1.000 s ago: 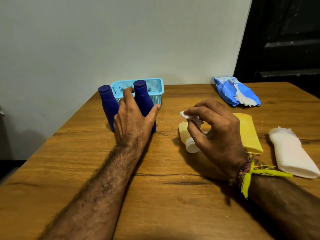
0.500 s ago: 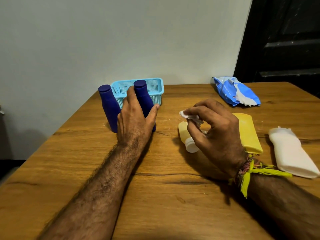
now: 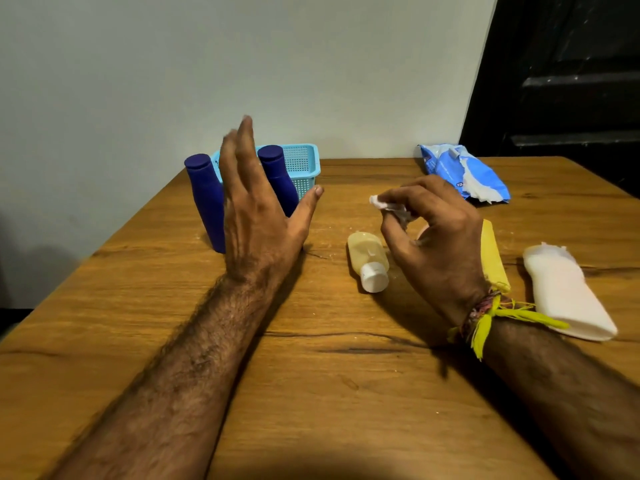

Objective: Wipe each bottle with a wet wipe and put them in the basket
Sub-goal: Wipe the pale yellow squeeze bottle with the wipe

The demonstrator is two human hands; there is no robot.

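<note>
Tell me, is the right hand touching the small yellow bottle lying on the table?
Apart. The head view shows the right hand raised, pinching a wet wipe, with bare table between its fingers and the small yellow bottle.

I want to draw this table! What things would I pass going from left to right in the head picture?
Tall dark-blue plastic bottle → open left hand → small beige bottle with white cap → right hand pinching a crumpled white wipe → flat yellow bottle → white squeeze tube.

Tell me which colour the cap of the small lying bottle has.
White: the cap of the small bottle shows clearly in the head view.
</note>
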